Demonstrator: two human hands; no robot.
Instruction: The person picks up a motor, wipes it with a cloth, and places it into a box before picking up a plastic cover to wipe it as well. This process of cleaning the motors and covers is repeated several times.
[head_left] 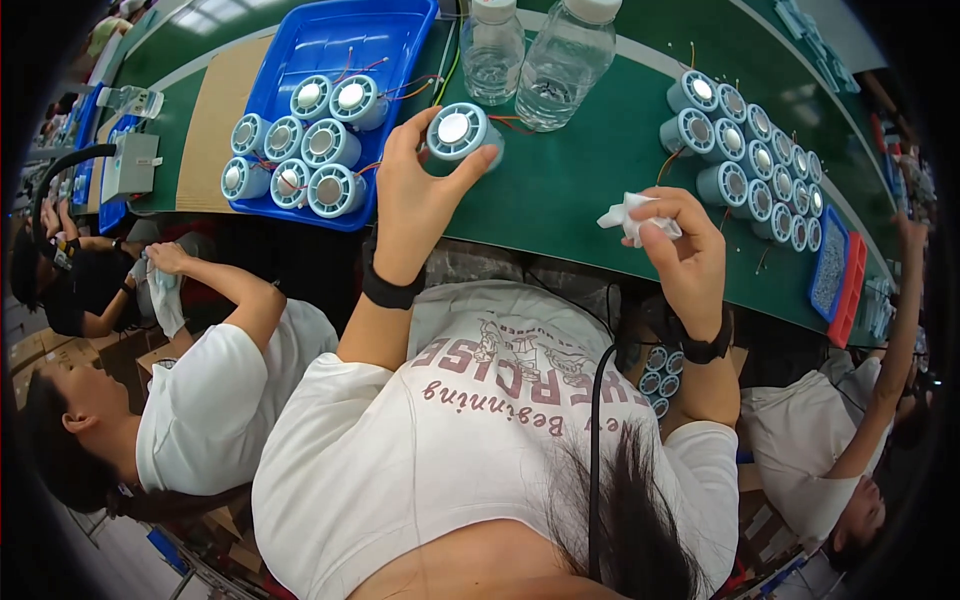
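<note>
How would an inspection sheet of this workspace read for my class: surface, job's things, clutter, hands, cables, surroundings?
Surface: green tabletop; cardboard sheet left of the blue tray.
Job's things: one round pale-blue part held; similar parts in the tray; a larger group on the table's right.
Clutter: two clear bottles near the held part.
Hands: left hand grips the part; right hand pinches a white wad.
Cables: thin wires on the parts; black cable over the white shirt.
Surroundings: co-workers at left and right.

Smooth plastic housing (463,134), glossy tray (350,45)
</note>
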